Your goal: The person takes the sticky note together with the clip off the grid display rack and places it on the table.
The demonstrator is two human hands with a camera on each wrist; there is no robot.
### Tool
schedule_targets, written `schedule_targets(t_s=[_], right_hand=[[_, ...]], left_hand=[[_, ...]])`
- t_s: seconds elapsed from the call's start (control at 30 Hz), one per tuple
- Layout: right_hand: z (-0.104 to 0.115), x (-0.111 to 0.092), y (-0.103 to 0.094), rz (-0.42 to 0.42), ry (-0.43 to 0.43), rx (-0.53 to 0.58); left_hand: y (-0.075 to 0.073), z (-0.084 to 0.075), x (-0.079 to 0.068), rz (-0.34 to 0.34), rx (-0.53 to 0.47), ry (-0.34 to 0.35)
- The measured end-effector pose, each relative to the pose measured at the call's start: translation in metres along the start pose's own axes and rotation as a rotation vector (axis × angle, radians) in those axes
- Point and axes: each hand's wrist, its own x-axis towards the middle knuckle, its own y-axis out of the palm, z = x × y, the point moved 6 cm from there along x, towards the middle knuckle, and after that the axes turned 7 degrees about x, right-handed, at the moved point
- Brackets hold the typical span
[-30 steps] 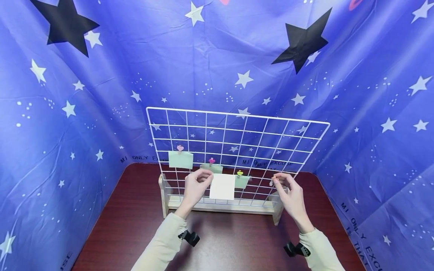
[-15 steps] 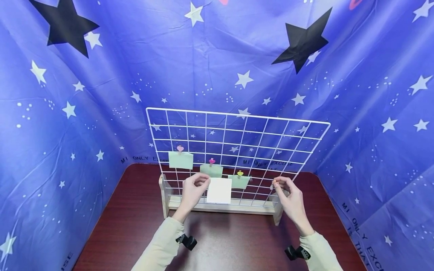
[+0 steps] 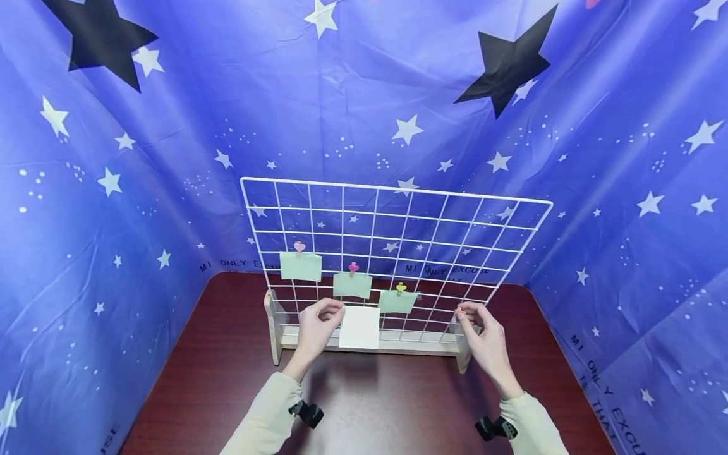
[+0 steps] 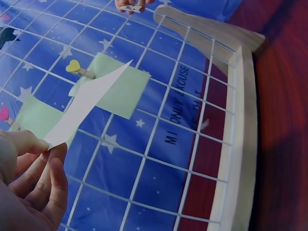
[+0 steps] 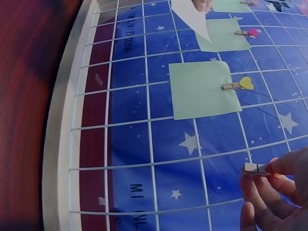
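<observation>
Thumb and fingers of my left hand [image 3: 318, 328] pinch a square white paper note [image 3: 359, 327] by its upper left corner, in front of the lower part of a white wire grid [image 3: 392, 188]. In the left wrist view the note [image 4: 89, 103] bends away from the fingertips. Toward the grid's right side, my right hand [image 3: 485, 332] pinches a small wooden clothespin [image 5: 255, 168] between thumb and fingers. Three pale green notes hang on the grid in a descending row: one under a pink clip [image 3: 299, 246], one under a magenta clip [image 3: 353, 268], one under a yellow heart clip [image 5: 246, 83].
The grid stands in a light wooden base [image 3: 398, 341] with upright side pieces, on a dark red-brown table [image 3: 227, 379]. Behind and to both sides hangs a blue star-printed cloth [image 3: 330, 126]. A dark camera mount is strapped on each wrist.
My left hand has drawn the white note down and to the left, uncovering the middle and right green notes. The right hand has dropped slightly, with the clothespin still pinched.
</observation>
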Motion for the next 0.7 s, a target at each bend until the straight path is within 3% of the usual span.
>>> schedule_targets(t_s=[0.23,0.5,0.7], right_hand=[[-0.006,-0.007,0.004,0.007,0.01,-0.008],[-0.012,-0.013,0.008,0.029,0.09,-0.003],[-0.036,-0.018,0.008,0.036,0.103,-0.004]], left_hand=[[-0.007,0.012,-0.009,-0.008,0.01,-0.037],[-0.014,0.03,-0.018,-0.001,0.006,-0.096],[-0.019,0.036,-0.023,0.011,0.014,-0.132]])
